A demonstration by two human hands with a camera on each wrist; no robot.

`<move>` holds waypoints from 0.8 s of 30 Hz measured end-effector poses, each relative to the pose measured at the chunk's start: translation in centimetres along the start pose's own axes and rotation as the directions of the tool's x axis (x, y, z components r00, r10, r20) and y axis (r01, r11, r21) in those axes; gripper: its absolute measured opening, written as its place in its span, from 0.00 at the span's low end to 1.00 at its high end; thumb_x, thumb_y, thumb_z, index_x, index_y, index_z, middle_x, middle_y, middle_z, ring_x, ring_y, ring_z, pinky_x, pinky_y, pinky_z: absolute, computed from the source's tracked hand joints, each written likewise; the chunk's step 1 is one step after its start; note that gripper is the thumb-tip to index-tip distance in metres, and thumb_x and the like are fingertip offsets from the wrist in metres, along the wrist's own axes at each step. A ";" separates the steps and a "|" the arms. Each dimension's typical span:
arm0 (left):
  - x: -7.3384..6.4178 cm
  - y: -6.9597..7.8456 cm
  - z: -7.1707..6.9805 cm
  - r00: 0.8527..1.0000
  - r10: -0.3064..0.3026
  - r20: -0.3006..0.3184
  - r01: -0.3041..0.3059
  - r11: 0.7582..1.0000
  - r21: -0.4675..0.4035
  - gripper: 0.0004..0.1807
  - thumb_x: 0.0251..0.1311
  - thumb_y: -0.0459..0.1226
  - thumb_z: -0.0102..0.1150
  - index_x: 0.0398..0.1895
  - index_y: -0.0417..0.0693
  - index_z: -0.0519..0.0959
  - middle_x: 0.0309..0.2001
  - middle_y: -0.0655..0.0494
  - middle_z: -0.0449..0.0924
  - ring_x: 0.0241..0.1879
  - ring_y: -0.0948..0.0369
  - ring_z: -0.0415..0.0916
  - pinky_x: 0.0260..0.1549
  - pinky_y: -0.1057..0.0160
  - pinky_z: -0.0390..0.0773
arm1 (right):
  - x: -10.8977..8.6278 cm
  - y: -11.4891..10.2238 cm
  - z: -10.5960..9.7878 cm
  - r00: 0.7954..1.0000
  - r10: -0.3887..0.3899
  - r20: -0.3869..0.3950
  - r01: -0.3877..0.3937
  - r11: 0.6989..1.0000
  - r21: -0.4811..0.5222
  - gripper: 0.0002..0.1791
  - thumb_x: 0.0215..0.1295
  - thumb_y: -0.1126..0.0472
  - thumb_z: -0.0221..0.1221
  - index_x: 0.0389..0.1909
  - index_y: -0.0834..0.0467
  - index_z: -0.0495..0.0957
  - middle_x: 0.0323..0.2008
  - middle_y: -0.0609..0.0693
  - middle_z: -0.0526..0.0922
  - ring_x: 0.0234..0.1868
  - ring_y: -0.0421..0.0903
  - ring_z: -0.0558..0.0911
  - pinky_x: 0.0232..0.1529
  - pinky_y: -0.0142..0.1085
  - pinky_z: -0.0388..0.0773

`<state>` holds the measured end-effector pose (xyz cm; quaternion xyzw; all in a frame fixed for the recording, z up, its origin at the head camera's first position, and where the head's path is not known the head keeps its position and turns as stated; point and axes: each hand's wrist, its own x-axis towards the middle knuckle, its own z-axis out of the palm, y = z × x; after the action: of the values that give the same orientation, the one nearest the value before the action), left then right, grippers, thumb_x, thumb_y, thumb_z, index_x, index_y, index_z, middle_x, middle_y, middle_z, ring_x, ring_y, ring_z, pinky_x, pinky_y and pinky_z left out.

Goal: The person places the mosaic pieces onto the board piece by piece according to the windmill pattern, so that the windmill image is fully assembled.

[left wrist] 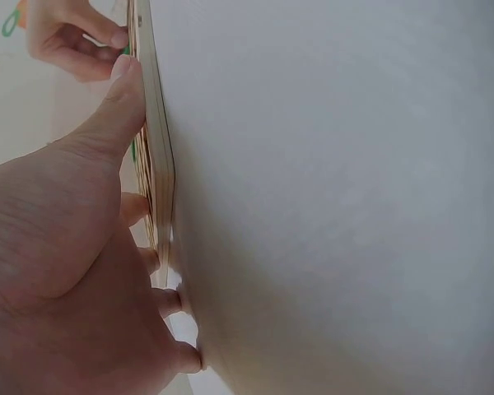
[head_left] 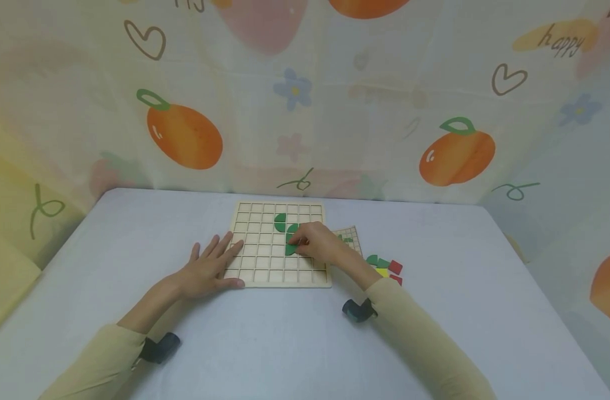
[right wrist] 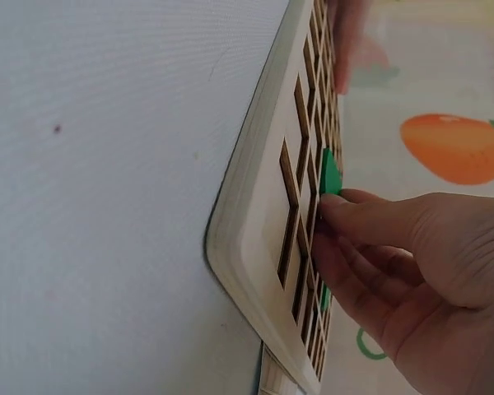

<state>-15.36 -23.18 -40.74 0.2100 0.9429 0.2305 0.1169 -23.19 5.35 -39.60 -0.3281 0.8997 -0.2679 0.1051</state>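
A square wooden grid board (head_left: pixel 265 275) lies flat on the table. My left hand (head_left: pixel 205 275) rests at its left side with fingers spread; in the left wrist view the thumb (left wrist: pixel 123 95) lies along the board's edge. Over the right half of the grid, my right hand (head_left: pixel 319 242) pinches a green curved-edge piece (right wrist: pixel 330 171) between thumb and fingertips, at the grid's surface. The fingers partly hide more green there. Farther up the board, two green quarter-circle pieces (head_left: pixel 280 223) sit together in cells, and another green piece (head_left: pixel 293 228) shows just beyond the right fingers.
A small card with a printed grid (head_left: pixel 355 239) lies against the board's right side, partly behind the right hand. Beside the right forearm are loose green (head_left: pixel 372 259), red (head_left: pixel 395 267) and yellow pieces (head_left: pixel 382 273). A fruit-patterned curtain (head_left: pixel 335 139) hangs behind the table.
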 end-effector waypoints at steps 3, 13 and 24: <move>0.0 0.0 0.0 1.000 0.002 0.000 -0.002 1.000 0.004 0.52 0.60 0.61 0.59 0.77 0.42 0.49 0.77 0.36 0.35 0.74 0.34 0.30 0.63 0.28 0.27 | 0.0 -0.1 0.0 1.000 0.012 0.002 -0.012 1.000 -0.007 0.12 0.64 0.69 0.63 0.47 0.60 0.85 0.42 0.50 0.84 0.44 0.45 0.82 0.45 0.33 0.79; -0.1 0.2 -0.1 1.000 -0.004 0.002 0.004 1.000 0.007 0.52 0.60 0.60 0.59 0.77 0.41 0.49 0.77 0.35 0.36 0.74 0.34 0.30 0.63 0.28 0.28 | -0.1 -0.2 0.0 0.999 0.037 -0.010 -0.037 0.999 -0.001 0.09 0.64 0.68 0.63 0.43 0.59 0.86 0.40 0.48 0.84 0.43 0.43 0.81 0.44 0.32 0.79; -0.1 0.0 0.0 1.000 0.001 0.002 -0.001 1.000 -0.002 0.52 0.60 0.60 0.59 0.77 0.41 0.49 0.77 0.35 0.35 0.74 0.34 0.29 0.62 0.28 0.27 | 0.0 -0.3 -0.1 1.000 0.023 0.000 -0.023 1.000 0.001 0.09 0.63 0.70 0.62 0.43 0.59 0.85 0.41 0.49 0.85 0.42 0.43 0.82 0.42 0.31 0.78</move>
<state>-15.29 -23.17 -40.70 0.2105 0.9425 0.2314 0.1180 -23.09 5.15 -39.37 -0.3177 0.9034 -0.2670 0.1082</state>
